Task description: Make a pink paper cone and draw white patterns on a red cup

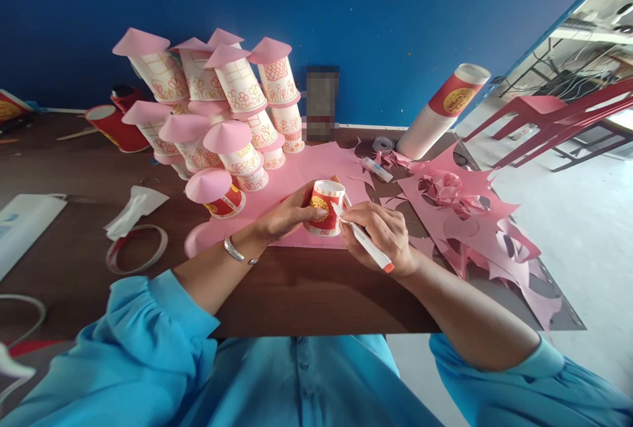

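Observation:
A red and white paper cup point(324, 219) with a yellow emblem stands upright, its open rim up, over pink paper point(316, 167). My left hand point(291, 213) grips the cup from the left, thumb across its front. In my right hand point(380, 232) is a white marker point(366, 247) with an orange end pointing down and right; its tip is at the right side of the cup. Part of an orange stick shows behind the cup. Left of my hands sits a red cup point(228, 204) topped with a pink cone point(208, 184).
Stacked white cups point(242, 87) with drawn flowers and pink cones fill the back left. A tape roll point(137, 249) lies left. Pink paper scraps point(475, 216), a glue stick point(377, 169) and a tall cup stack point(442, 111) are right. A blue wall point(395, 31) rises behind.

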`<state>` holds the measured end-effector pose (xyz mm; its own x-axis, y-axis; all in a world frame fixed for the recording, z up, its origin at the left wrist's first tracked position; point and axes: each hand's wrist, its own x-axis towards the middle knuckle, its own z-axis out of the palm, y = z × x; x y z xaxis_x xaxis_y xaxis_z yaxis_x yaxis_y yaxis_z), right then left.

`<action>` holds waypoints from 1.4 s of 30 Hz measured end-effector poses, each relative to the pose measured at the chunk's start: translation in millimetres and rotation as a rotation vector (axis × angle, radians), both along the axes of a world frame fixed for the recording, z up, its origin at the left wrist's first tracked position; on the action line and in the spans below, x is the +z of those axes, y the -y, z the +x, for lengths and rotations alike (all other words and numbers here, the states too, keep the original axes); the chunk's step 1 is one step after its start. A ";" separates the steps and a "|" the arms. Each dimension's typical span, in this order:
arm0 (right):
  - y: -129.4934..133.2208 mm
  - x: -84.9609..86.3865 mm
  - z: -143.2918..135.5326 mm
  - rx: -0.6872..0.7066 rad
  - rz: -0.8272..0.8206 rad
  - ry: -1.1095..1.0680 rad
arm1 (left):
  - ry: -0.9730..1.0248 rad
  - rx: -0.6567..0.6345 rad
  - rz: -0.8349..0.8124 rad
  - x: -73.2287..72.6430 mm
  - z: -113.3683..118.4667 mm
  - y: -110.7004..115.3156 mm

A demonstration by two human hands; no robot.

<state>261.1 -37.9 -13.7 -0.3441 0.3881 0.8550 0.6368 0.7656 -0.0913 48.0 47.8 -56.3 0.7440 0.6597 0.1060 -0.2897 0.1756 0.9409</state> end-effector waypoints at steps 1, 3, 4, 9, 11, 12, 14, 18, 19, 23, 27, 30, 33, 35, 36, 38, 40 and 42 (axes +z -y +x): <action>0.2 0.5 -0.1 0.002 0.001 0.004 | -0.003 -0.002 0.000 0.8 0.2 0.1; 0.5 1.3 -0.2 0.001 0.004 0.008 | -0.010 -0.006 0.000 2.3 0.6 0.4; 0.7 1.6 -0.2 0.000 0.006 0.009 | -0.011 -0.008 -0.001 2.9 0.8 0.6; 0.6 2.1 0.0 -0.007 0.014 0.021 | -0.018 0.003 0.004 3.0 1.5 0.7; 0.5 1.7 0.1 -0.013 0.015 0.025 | -0.011 0.015 0.003 2.3 1.8 0.6; 0.4 1.5 0.1 -0.015 0.012 0.025 | -0.006 0.020 0.002 2.0 1.9 0.6; 0.3 1.2 0.1 -0.017 0.006 0.025 | 0.000 0.018 -0.002 1.6 1.8 0.5; 0.5 1.7 0.0 -0.015 0.007 0.027 | -0.010 0.005 -0.005 2.6 0.7 0.8; 0.6 2.0 0.0 -0.014 0.007 0.023 | -0.017 0.001 -0.005 3.3 0.5 1.0; 0.9 2.4 0.4 -0.004 -0.001 0.013 | -0.023 -0.009 0.004 6.9 0.5 2.3; 0.6 1.5 0.8 -0.002 -0.004 0.013 | -0.019 -0.001 0.016 8.0 1.3 3.0; 0.4 0.6 0.8 -0.002 -0.008 0.006 | -0.035 0.016 0.008 6.6 1.1 2.5; 0.6 0.4 1.0 0.002 -0.018 0.006 | -0.028 0.001 0.006 5.7 0.9 2.1; 1.0 0.7 1.2 0.002 -0.027 0.009 | -0.021 -0.005 0.008 5.7 1.0 2.1; 1.1 1.0 1.3 0.002 -0.030 0.010 | -0.023 -0.003 0.008 5.7 1.0 2.2; 1.2 1.7 1.4 0.001 -0.027 0.012 | -0.034 0.010 0.011 5.5 0.9 2.2; 1.1 2.4 1.3 -0.001 -0.017 0.013 | -0.042 0.019 0.016 5.1 0.7 2.1; 1.1 2.9 1.1 -0.005 -0.011 0.014 | -0.042 0.017 0.018 4.6 0.5 1.9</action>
<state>262.3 -39.0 -10.9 -0.3541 0.3994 0.8456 0.6416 0.7616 -0.0910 48.5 45.9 -51.7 0.7366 0.6707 0.0875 -0.2531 0.1534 0.9552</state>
